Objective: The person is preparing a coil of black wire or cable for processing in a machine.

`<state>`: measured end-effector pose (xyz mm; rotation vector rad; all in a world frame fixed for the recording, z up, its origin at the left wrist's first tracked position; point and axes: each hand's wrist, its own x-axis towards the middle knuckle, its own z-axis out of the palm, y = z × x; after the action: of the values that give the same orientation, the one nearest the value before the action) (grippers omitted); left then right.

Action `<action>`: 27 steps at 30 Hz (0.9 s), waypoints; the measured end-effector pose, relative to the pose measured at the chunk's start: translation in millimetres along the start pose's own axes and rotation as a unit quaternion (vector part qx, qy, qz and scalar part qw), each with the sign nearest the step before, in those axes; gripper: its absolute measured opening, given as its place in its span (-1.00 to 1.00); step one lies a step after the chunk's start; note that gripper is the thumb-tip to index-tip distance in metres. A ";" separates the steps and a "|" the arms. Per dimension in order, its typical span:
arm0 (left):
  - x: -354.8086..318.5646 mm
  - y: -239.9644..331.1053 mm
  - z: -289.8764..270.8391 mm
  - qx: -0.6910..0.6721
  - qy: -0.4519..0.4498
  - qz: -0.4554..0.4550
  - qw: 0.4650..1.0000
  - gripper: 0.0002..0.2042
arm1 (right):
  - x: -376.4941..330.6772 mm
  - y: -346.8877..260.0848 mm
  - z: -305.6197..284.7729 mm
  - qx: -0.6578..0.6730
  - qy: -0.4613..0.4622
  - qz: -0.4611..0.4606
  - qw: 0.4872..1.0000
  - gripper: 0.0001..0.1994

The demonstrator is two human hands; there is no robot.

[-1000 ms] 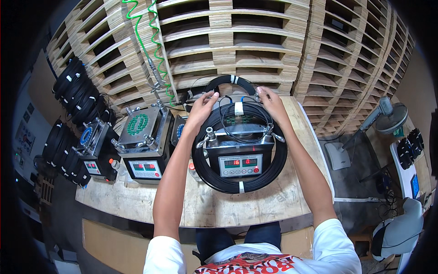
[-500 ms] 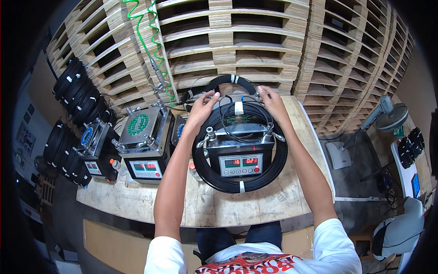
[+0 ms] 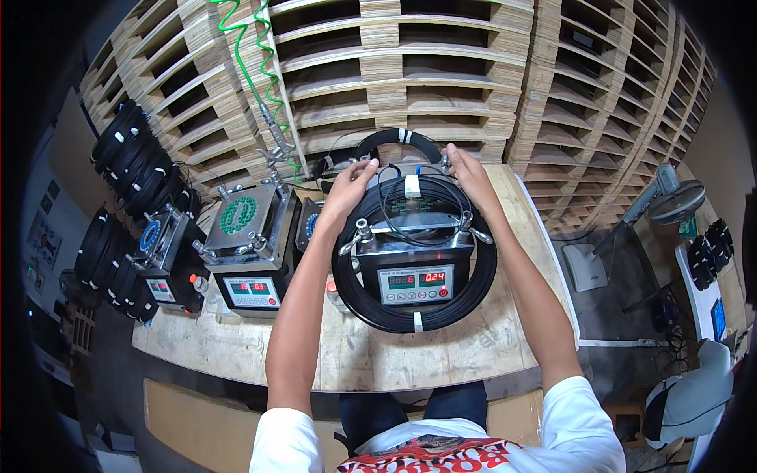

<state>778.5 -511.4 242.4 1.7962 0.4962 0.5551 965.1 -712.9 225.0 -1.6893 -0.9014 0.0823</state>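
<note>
A fibre polishing machine (image 3: 418, 256) with a lit red display stands before me on the wooden bench. A large coil of black cable (image 3: 486, 272) is draped over it and rings its front, white ties at top and bottom. Metal corner clamps (image 3: 363, 229) show at its near side. My left hand (image 3: 352, 188) is closed at the far left corner, fingertips at a clamp mostly hidden behind them. At the far right corner, my right hand (image 3: 471, 180) has its thumb and fingers around a metal clamp (image 3: 445, 164), with one finger pointing up.
Two similar machines, the middle one (image 3: 244, 236) and the left one (image 3: 162, 260), stand to the left beside a small bottle (image 3: 199, 282). Black cable coils (image 3: 130, 154) hang at far left. An air gun (image 3: 276, 142) dangles from a green hose. Wooden pallets (image 3: 402, 63) rise behind; a fan (image 3: 674, 201) stands right.
My right hand's fingers have shifted slightly at the clamp, one lifting higher. My left hand has barely moved. The hanging air gun has swung a little right, and display readings have changed.
</note>
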 end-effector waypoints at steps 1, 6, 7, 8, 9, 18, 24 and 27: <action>-0.5 -0.6 -1.8 0.001 0.001 -0.001 1.000 -0.31 | -0.8 -2.4 1.3 0.001 -0.001 0.000 1.000 -0.34; -0.2 -1.3 -4.2 0.008 -0.010 0.008 1.000 -0.29 | -3.4 -6.4 3.3 0.044 -0.001 0.024 0.999 -0.33; 0.5 -1.0 -3.7 0.008 -0.011 0.008 1.000 -0.29 | -2.9 -4.7 2.9 0.044 -0.001 0.024 0.999 -0.33; 1.3 -0.7 -3.1 0.009 -0.010 0.008 1.000 -0.30 | -2.1 -3.1 2.4 0.042 0.004 0.023 0.999 -0.32; 1.8 -0.5 -2.4 0.009 -0.009 0.007 1.000 -0.31 | -1.6 -1.4 1.6 0.040 0.009 0.023 0.999 -0.32; -0.7 -3.4 -6.1 -0.003 -0.004 0.011 1.000 -0.35 | -4.6 -13.0 5.4 -0.003 0.018 0.034 0.999 -0.32; 0.7 -1.3 -0.4 0.001 -0.002 0.014 1.000 -0.34 | 0.6 4.2 -0.3 0.041 0.002 -0.001 0.999 -0.40; 3.2 -7.0 -7.2 0.011 0.003 0.008 1.000 -0.34 | -3.0 -4.5 5.2 0.046 0.004 -0.005 0.999 -0.41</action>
<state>776.4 -502.1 237.9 1.8219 0.4931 0.5676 958.1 -710.4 225.8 -1.5989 -0.8881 0.1083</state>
